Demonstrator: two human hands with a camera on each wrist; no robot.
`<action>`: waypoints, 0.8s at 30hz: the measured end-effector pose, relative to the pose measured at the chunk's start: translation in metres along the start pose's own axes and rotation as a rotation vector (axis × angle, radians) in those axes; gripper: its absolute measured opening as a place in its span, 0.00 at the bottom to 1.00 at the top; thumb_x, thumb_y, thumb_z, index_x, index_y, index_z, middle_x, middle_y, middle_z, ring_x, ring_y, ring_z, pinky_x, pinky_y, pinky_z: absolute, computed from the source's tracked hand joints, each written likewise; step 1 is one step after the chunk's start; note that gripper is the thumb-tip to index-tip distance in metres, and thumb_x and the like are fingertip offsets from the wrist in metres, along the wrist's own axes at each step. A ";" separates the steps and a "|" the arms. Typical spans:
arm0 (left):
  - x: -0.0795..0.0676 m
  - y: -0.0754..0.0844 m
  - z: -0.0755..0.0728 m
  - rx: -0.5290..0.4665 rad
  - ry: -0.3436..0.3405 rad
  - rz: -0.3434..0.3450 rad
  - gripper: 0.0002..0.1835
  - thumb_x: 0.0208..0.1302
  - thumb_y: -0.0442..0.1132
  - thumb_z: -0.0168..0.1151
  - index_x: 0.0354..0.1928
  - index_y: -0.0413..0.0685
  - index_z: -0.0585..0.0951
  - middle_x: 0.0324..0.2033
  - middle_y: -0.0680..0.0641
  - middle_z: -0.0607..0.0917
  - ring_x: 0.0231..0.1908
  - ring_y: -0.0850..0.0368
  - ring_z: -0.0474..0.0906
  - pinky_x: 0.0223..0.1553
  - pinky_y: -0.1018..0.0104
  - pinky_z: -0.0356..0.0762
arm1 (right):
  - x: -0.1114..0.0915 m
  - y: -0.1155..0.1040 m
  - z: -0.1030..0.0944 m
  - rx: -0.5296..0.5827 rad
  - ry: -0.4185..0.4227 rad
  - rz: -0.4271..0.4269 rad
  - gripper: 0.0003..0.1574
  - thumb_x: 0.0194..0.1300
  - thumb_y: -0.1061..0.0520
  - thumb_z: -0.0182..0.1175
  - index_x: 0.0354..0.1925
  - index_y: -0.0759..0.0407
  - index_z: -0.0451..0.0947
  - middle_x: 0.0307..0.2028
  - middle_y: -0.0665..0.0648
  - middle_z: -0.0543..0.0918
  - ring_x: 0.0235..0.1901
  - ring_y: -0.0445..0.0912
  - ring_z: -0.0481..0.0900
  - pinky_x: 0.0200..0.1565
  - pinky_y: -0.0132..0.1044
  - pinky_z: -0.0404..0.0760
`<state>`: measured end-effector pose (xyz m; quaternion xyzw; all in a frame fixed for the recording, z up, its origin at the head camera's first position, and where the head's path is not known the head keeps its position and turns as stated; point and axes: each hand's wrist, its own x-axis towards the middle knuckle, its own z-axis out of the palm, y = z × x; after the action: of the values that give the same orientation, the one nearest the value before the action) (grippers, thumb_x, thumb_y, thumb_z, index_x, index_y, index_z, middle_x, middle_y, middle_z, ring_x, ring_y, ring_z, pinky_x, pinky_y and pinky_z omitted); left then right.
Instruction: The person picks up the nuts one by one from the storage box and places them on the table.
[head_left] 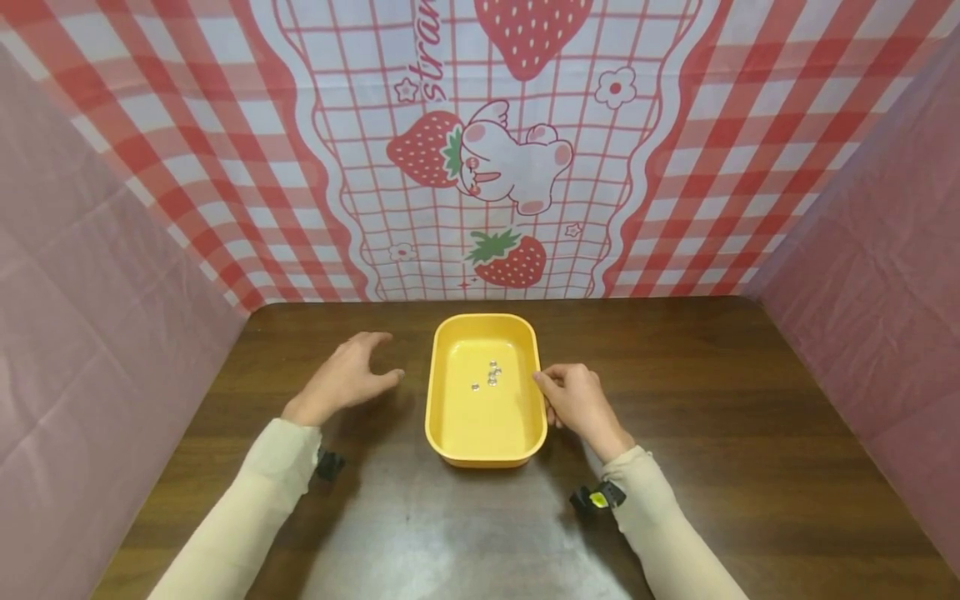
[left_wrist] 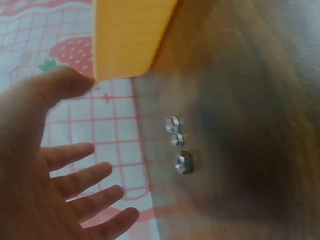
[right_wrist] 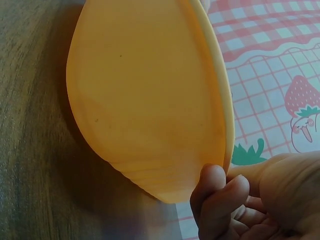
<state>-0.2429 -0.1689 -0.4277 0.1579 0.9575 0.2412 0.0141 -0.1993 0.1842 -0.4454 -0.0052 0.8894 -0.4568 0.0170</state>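
Note:
A yellow rectangular tray stands on the brown wooden table, with several small silvery metal nuts on its floor. At its right side, my right hand pinches the rim between thumb and curled fingers; the right wrist view shows this grip at the tray's edge. My left hand hovers left of the tray, fingers spread and holding nothing. In the left wrist view, a silvery nut and two smaller metal pieces lie on the wood near this hand; the head view does not show them.
The wooden table reaches back to a red-and-white strawberry cloth. Pink cloth walls close in both sides. A dark band with a small device sits at the right wrist, another at the left.

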 end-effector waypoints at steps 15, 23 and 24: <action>-0.007 0.008 0.001 0.183 -0.107 0.031 0.55 0.62 0.76 0.56 0.81 0.47 0.57 0.79 0.38 0.59 0.80 0.31 0.44 0.75 0.27 0.42 | 0.000 0.000 -0.001 -0.005 -0.019 -0.003 0.17 0.77 0.53 0.58 0.46 0.67 0.85 0.17 0.61 0.81 0.11 0.46 0.74 0.17 0.36 0.75; -0.007 0.015 -0.007 0.205 -0.177 0.041 0.59 0.62 0.81 0.49 0.83 0.50 0.51 0.81 0.39 0.52 0.80 0.32 0.37 0.75 0.27 0.33 | -0.001 0.000 0.000 -0.006 -0.014 0.005 0.17 0.77 0.53 0.58 0.46 0.66 0.85 0.18 0.64 0.82 0.11 0.45 0.74 0.17 0.35 0.74; -0.007 0.016 -0.007 0.210 -0.187 0.040 0.59 0.61 0.81 0.48 0.83 0.50 0.50 0.81 0.39 0.51 0.80 0.32 0.36 0.76 0.28 0.32 | -0.001 0.000 0.000 -0.007 -0.014 0.004 0.17 0.77 0.53 0.58 0.46 0.66 0.85 0.18 0.64 0.82 0.11 0.46 0.74 0.17 0.35 0.74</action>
<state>-0.2319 -0.1615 -0.4142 0.1990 0.9686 0.1242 0.0817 -0.1986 0.1841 -0.4452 -0.0065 0.8908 -0.4538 0.0239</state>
